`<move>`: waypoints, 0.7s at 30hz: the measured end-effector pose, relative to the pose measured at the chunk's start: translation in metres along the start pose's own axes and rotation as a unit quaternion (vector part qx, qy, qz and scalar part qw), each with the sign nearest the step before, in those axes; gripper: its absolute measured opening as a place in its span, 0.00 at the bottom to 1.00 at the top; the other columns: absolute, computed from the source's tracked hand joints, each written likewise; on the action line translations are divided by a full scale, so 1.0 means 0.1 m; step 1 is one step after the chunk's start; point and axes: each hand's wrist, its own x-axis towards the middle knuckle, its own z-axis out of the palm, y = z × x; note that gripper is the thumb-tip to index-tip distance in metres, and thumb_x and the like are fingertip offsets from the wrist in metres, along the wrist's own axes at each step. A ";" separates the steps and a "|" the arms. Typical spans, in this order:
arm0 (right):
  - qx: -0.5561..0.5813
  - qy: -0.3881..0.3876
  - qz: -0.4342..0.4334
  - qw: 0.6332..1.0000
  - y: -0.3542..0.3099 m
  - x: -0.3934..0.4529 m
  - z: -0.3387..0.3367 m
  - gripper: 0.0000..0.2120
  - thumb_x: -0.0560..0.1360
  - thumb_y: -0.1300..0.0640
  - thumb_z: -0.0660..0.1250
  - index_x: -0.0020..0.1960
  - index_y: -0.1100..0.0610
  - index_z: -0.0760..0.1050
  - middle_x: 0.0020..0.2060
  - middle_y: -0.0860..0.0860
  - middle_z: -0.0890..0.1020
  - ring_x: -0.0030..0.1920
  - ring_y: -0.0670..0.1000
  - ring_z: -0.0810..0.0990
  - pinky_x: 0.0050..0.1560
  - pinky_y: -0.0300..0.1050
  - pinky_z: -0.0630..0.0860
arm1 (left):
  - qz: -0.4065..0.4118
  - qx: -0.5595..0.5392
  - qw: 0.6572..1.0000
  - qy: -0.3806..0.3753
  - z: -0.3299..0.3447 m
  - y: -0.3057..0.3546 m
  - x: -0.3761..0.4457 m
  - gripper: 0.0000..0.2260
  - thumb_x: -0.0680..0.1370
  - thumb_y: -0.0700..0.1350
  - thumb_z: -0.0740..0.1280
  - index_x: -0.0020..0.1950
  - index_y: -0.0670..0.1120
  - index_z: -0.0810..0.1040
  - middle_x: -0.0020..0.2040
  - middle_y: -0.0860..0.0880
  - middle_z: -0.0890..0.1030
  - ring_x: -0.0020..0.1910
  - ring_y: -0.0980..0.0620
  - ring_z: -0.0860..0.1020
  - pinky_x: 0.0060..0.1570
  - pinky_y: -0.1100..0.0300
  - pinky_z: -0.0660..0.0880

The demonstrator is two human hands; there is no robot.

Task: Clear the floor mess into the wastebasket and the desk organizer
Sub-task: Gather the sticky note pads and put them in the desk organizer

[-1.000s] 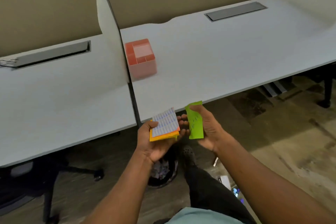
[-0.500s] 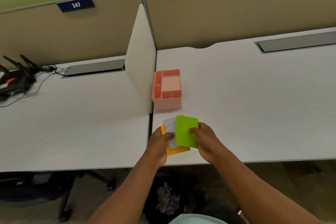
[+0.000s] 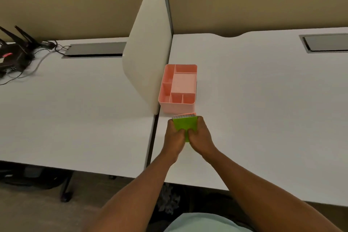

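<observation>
Both hands, the left hand (image 3: 174, 133) and the right hand (image 3: 199, 135), had their fingers clamped on a stack of sticky notes (image 3: 185, 125), green on top, held together over the table near its front edge, just short of the pink desk organizer (image 3: 178, 88). The organizer's compartments looked bare, so filing the notes remained; crumpled paper (image 3: 167, 199) already showed below the table.
</observation>
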 end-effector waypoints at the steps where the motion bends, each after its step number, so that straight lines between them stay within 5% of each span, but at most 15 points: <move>1: -0.007 0.002 -0.022 1.000 0.04 0.05 0.03 0.15 0.73 0.66 0.59 0.58 0.55 0.65 0.52 0.53 0.77 0.51 0.54 0.78 0.51 0.54 0.78 | 0.013 0.027 0.999 0.014 -0.02 -0.02 0.05 0.18 0.70 0.33 0.62 0.54 0.53 0.72 0.50 0.49 0.79 0.48 0.55 0.79 0.42 0.63 0.77; 4: -0.022 -0.010 -0.059 0.998 0.20 0.16 0.09 0.16 0.75 0.69 0.61 0.59 0.57 0.62 0.50 0.51 0.76 0.49 0.53 0.79 0.50 0.52 0.79 | 0.043 0.100 0.994 0.028 -0.09 -0.14 0.19 0.19 0.68 0.30 0.61 0.49 0.54 0.71 0.44 0.55 0.78 0.43 0.59 0.77 0.36 0.72 0.72; 13: -0.062 -0.035 -0.079 0.994 0.44 0.27 0.19 0.13 0.78 0.67 0.59 0.60 0.59 0.61 0.45 0.52 0.77 0.43 0.53 0.79 0.41 0.41 0.74 | 0.063 0.205 0.977 0.007 -0.18 -0.36 0.31 0.12 0.77 0.34 0.61 0.58 0.46 0.69 0.45 0.49 0.79 0.44 0.50 0.78 0.40 0.61 0.73; 18: -0.080 0.049 -0.204 0.975 -0.16 0.43 -0.16 0.15 0.76 0.61 0.65 0.60 0.53 0.67 0.47 0.49 0.81 0.44 0.50 0.80 0.41 0.41 0.77 | 0.157 0.207 0.965 0.021 -0.28 0.25 0.40 0.15 0.77 0.37 0.63 0.61 0.52 0.69 0.45 0.64 0.77 0.44 0.68 0.77 0.42 0.68 0.74; 21: -0.078 0.042 -0.273 0.958 -0.62 0.64 -0.41 0.25 0.75 0.63 0.66 0.66 0.46 0.62 0.51 0.47 0.78 0.42 0.47 0.78 0.41 0.39 0.76 | 0.183 0.218 0.959 0.013 -0.31 0.74 0.59 0.15 0.77 0.38 0.64 0.61 0.50 0.69 0.48 0.54 0.78 0.45 0.55 0.78 0.43 0.66 0.75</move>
